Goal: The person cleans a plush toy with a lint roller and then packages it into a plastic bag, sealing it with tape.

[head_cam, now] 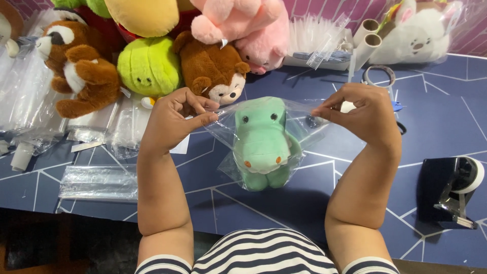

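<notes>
Head view looks down on a mint-green plush dinosaur toy [261, 144] sealed inside a clear plastic bag [223, 129], held up above the dark blue worktop [355, 172] with pale geometric lines. Both hands are pinched shut on the bag's top edge: the left hand [172, 122] grips its left corner between thumb and fingers, the right hand [362, 114] its right corner. Behind the bag sit a brown plush monkey [215, 71], a lime-green round plush [148, 66] and a pink plush [243, 28]. A stack of clear bags [99, 182] lies left; a black tape dispenser [451, 190] stands right.
</notes>
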